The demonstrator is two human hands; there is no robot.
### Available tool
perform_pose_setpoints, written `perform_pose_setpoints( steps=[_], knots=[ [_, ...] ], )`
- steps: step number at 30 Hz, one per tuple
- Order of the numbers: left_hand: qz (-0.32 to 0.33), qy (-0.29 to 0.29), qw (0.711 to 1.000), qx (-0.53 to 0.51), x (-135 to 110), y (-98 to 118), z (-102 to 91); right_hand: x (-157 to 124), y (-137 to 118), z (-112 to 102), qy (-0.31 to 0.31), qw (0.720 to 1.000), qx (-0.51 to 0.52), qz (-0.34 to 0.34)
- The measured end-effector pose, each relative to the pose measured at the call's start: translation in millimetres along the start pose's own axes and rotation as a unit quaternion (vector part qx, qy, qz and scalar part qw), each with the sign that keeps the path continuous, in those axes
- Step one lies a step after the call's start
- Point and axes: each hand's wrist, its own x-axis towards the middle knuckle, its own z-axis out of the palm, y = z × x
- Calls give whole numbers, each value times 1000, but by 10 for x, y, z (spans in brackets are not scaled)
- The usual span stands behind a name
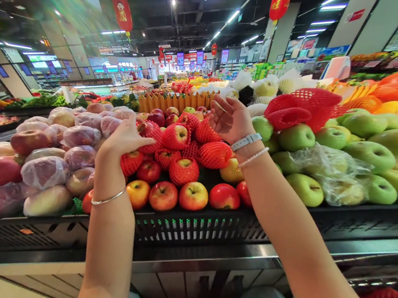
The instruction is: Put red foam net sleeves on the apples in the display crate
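Both my arms reach over a black crate (206,220) of red apples. My left hand (127,135) is at the left side of the pile, thumb stretched out to the right and fingers pointing away; it holds nothing that shows. Beside its thumb is a red apple in a red foam net (150,134). My right hand (232,119) is over the right side of the pile, palm turned inward, fingers spread and bent, with nothing in it. Below it lies another netted apple (215,155). Bare apples (193,196) line the front.
Wrapped peach-coloured fruit (46,170) is piled on the left. Green apples (305,188) and pears (370,155) fill the right, with loose red foam nets (303,110) and a clear plastic bag (334,173) on top. A metal edge (204,260) runs along the front.
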Motion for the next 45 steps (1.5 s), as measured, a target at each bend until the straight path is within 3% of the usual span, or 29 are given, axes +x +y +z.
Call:
perform_pose_setpoints(
  steps=[3, 6, 8, 10, 12, 13, 15, 18, 20, 22, 27, 29, 30, 32, 34, 35, 37, 39, 43, 45],
  knots=[
    [-9, -38, 999, 27, 26, 48, 71, 31, -22, -4, 21, 998, -47, -30],
    [-16, -49, 998, 37, 32, 69, 103, 48, -118, -25, 80, 974, -142, -155],
    [-15, -54, 998, 37, 33, 65, 105, 43, -225, -76, 134, 918, -252, -276],
    [-18, -50, 998, 44, 36, 55, 108, 30, -345, -176, 194, 828, -379, -364],
    [-18, -41, 998, 53, 39, 42, 117, 29, -454, -328, 256, 750, -476, -381],
    [-17, -39, 998, 52, 39, 35, 122, 39, -499, -419, 278, 731, -503, -368],
    [-9, -43, 998, 37, 33, 24, 131, 80, -564, -601, 289, 726, -527, -334],
    [9, -41, 999, 6, 22, 36, 143, 151, -603, -783, 247, 750, -535, -299],
    [16, 0, 1000, -20, 31, 72, 158, 168, -604, -800, 236, 733, -577, -272],
    [26, 89, 994, -56, 59, 123, 176, 151, -602, -750, 241, 701, -624, -248],
    [112, 315, 927, -170, 132, 195, 172, 59, -651, -574, 304, 644, -631, -308],
    [135, 369, 893, -219, 144, 189, 155, 39, -670, -508, 298, 655, -561, -409],
    [140, 381, 880, -247, 148, 186, 151, 31, -668, -470, 267, 686, -497, -460],
    [144, 353, 872, -306, 148, 202, 157, 10, -629, -380, 159, 778, -330, -511],
    [164, 267, 880, -358, 126, 263, 183, -21, -546, -278, 7, 871, -238, -431],
    [186, 218, 883, -372, 105, 311, 200, -37, -492, -229, -64, 896, -229, -375],
    [243, 158, 880, -375, 43, 423, 233, -60, -379, -147, -156, 910, -227, -311],
    [292, 150, 876, -354, -20, 523, 262, -65, -281, -95, -198, 901, -241, -302],
    [348, 164, 863, -326, -42, 586, 349, -28, -194, -74, -191, 872, -295, -340],
    [385, 170, 855, -302, 0, 574, 421, -8, -199, -84, -186, 872, -280, -357]
  ],
)
